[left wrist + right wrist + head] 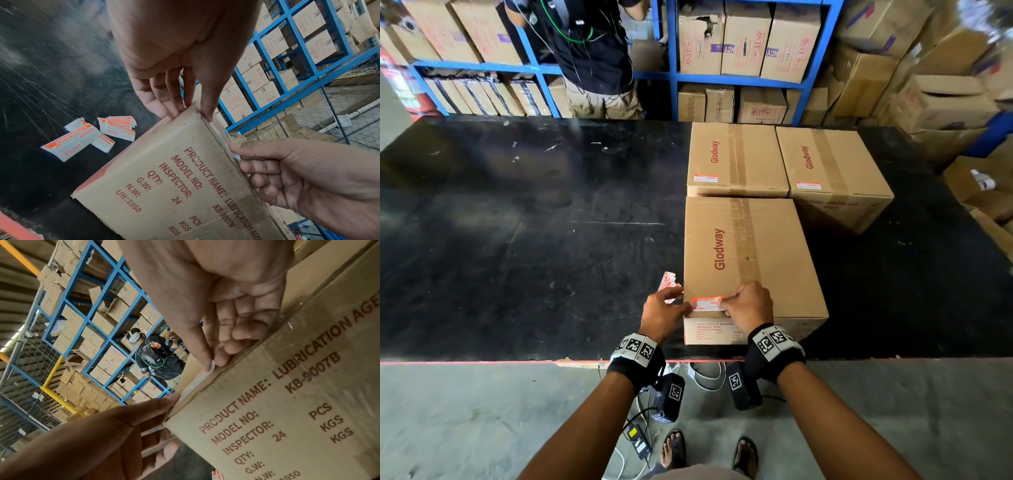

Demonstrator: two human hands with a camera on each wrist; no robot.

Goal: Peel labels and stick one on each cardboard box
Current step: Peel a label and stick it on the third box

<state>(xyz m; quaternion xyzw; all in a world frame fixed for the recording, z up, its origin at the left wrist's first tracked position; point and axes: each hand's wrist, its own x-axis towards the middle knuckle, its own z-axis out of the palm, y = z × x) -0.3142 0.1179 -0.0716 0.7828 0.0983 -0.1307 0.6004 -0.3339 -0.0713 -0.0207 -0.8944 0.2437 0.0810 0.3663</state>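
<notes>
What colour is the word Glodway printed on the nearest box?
Red, on the plain brown nearest box; the head view shows it best.

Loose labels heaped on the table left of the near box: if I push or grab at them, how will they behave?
The loose labels look thin and light, and one end curls up off the black table, so they are probably floppy. They lie fanned and overlapping, so a push would likely scatter them. Being flat, they may need an edge lifted first.

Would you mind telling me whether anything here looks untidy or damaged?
The spare labels lie scattered in a loose, overlapping heap on the black table left of the near box. A box on the shelf behind has a torn top edge.
</notes>
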